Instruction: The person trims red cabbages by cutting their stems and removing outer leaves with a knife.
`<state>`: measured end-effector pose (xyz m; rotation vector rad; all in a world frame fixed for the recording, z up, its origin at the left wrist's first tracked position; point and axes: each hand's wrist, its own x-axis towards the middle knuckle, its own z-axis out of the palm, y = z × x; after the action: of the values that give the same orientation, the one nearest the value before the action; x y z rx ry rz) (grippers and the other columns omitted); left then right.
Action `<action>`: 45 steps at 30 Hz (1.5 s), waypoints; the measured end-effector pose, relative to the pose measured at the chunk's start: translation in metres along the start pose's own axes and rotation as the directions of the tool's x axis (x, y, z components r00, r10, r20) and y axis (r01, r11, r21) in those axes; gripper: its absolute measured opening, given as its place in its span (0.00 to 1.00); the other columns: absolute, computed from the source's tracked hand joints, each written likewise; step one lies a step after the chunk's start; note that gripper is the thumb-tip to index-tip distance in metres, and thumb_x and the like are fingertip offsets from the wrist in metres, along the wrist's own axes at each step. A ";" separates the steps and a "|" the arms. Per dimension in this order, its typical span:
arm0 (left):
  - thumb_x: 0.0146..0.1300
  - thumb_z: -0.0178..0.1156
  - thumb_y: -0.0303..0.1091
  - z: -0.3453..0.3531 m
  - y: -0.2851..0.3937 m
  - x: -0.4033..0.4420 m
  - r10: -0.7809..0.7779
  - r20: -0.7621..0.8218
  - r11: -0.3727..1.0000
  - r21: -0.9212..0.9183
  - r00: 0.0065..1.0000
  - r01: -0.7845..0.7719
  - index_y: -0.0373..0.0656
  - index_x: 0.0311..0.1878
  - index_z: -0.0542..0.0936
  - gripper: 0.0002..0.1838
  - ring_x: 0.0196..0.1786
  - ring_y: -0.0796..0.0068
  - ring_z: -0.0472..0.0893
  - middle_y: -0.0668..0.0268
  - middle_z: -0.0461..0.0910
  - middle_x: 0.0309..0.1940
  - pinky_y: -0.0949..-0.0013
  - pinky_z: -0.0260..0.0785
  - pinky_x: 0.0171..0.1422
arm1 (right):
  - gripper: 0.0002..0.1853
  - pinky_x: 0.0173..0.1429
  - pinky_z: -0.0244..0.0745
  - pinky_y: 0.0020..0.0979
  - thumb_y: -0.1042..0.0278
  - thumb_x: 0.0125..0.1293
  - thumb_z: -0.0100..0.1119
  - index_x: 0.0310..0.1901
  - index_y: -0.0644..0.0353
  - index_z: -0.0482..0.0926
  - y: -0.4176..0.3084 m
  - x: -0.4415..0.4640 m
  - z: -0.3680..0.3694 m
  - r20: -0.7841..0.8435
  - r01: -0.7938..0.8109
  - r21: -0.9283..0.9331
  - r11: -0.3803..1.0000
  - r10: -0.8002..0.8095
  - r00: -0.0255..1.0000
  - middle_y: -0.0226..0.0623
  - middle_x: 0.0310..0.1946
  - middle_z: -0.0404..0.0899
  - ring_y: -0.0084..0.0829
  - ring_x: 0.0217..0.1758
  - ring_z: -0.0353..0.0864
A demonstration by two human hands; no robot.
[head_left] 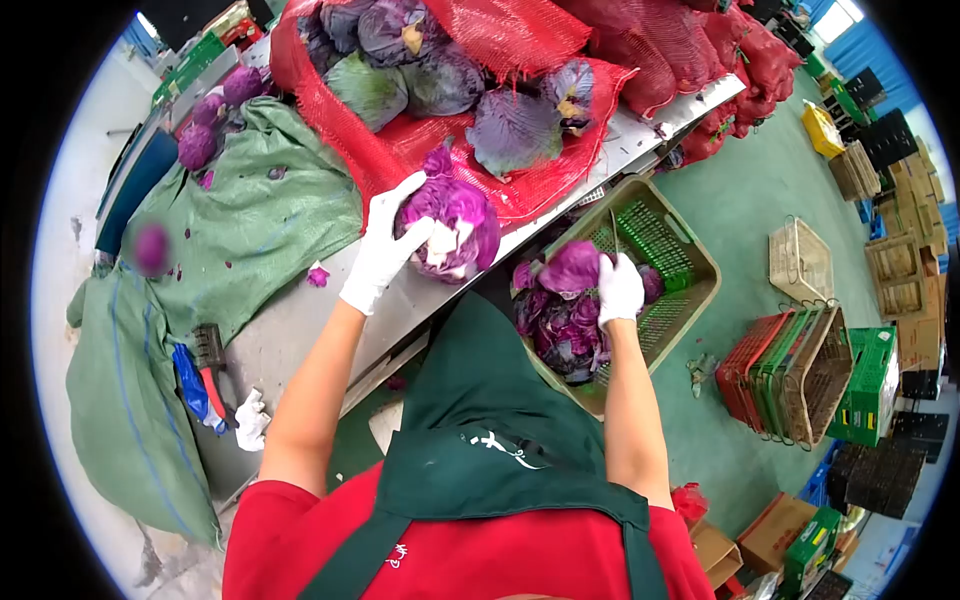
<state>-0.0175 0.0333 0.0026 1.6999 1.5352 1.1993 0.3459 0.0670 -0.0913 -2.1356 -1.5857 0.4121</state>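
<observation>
A red cabbage (462, 222), bright purple with white cut patches, sits at the edge of the metal table. My left hand (385, 240), in a white glove, grips its left side with thumb and fingers spread around it. Over a green plastic crate (690, 225) to the right, my gloved right hand (620, 288) pinches a loose purple cabbage leaf (570, 268). A thin, narrow thing sticks up by the right fingers; I cannot make out what it is. Beneath the leaf, the crate holds a heap of trimmed cabbage leaves (570, 335).
Dark whole cabbages (515, 130) lie in an opened red mesh sack (420, 150) at the back. Green sacking (280, 190) covers the table's left, near a black-and-red tool (210, 360) and crumpled white glove (251, 420). Stacked crates (790, 370) stand on the floor at right.
</observation>
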 end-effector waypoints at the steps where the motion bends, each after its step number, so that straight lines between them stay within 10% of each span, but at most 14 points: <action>1: 0.62 0.67 0.38 0.001 -0.001 0.001 -0.006 -0.005 1.000 -0.001 1.000 0.006 0.44 0.69 0.72 0.32 0.68 0.60 0.68 0.56 0.69 0.65 0.60 0.56 0.77 | 0.18 0.51 0.77 0.48 0.49 0.68 0.59 0.44 0.57 0.82 0.005 -0.008 -0.006 -0.036 -0.005 -0.029 1.000 0.004 0.999 0.50 0.38 0.84 0.52 0.44 0.84; 3: 0.61 0.67 0.39 0.007 -0.004 0.008 -0.030 -0.065 0.998 0.059 0.997 0.034 0.46 0.67 0.73 0.30 0.65 0.59 0.69 0.54 0.70 0.62 0.59 0.58 0.75 | 0.16 0.49 0.78 0.46 0.53 0.71 0.56 0.44 0.58 0.81 -0.008 -0.030 -0.011 -0.258 0.046 -0.127 0.991 -0.077 0.963 0.46 0.36 0.85 0.50 0.41 0.85; 7: 0.62 0.68 0.39 0.018 0.012 0.036 -0.176 0.052 0.936 -0.300 0.983 0.184 0.42 0.63 0.75 0.27 0.60 0.66 0.76 0.57 0.78 0.56 0.64 0.65 0.69 | 0.11 0.37 0.77 0.44 0.60 0.75 0.51 0.39 0.54 0.80 -0.056 -0.063 -0.035 0.049 0.355 0.397 0.846 -0.406 0.913 0.43 0.29 0.83 0.46 0.33 0.84; 14: 0.63 0.68 0.37 0.032 0.017 0.050 -0.261 -0.032 0.897 -0.377 0.965 0.230 0.38 0.61 0.76 0.25 0.24 0.81 0.76 0.60 0.81 0.41 0.73 0.72 0.30 | 0.10 0.34 0.77 0.39 0.63 0.74 0.53 0.37 0.58 0.78 -0.106 -0.106 -0.039 0.161 0.280 0.526 0.803 -0.417 0.894 0.40 0.26 0.83 0.44 0.29 0.84; 33: 0.63 0.68 0.38 0.032 0.010 0.045 -0.228 -0.078 0.921 -0.340 0.971 0.189 0.37 0.62 0.75 0.27 0.31 0.78 0.79 0.59 0.80 0.45 0.73 0.73 0.30 | 0.08 0.33 0.75 0.42 0.63 0.73 0.53 0.38 0.57 0.77 -0.104 -0.110 -0.024 0.133 0.318 0.472 0.823 -0.423 0.896 0.42 0.25 0.80 0.47 0.29 0.82; 35: 0.67 0.65 0.38 0.032 0.012 0.046 -0.276 -0.046 0.912 -0.328 0.960 0.247 0.42 0.63 0.76 0.23 0.52 0.76 0.76 0.65 0.80 0.50 0.72 0.70 0.60 | 0.08 0.33 0.75 0.43 0.63 0.73 0.53 0.38 0.56 0.77 -0.104 -0.109 -0.022 0.128 0.331 0.470 0.818 -0.434 0.892 0.43 0.25 0.80 0.48 0.29 0.82; 43: 0.65 0.67 0.40 0.029 0.000 0.051 -0.290 -0.096 0.868 -0.445 0.952 0.220 0.37 0.62 0.74 0.26 0.55 0.70 0.78 0.60 0.78 0.55 0.68 0.71 0.62 | 0.12 0.37 0.78 0.43 0.63 0.75 0.48 0.38 0.58 0.79 -0.047 -0.117 0.011 0.308 0.234 0.295 0.926 -0.324 0.895 0.42 0.28 0.84 0.47 0.31 0.84; 45: 0.65 0.67 0.39 0.028 0.009 0.039 -0.414 -0.124 0.807 -0.508 0.902 0.301 0.37 0.63 0.74 0.27 0.56 0.70 0.77 0.58 0.77 0.56 0.68 0.71 0.63 | 0.14 0.40 0.78 0.39 0.64 0.77 0.43 0.45 0.58 0.80 -0.079 -0.102 -0.013 -0.053 0.526 0.374 0.764 -0.549 0.834 0.42 0.39 0.86 0.42 0.34 0.85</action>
<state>0.0091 0.0737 0.0071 0.9200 1.4459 1.4506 0.2570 -0.0137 -0.0422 -1.3128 -1.8845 0.5324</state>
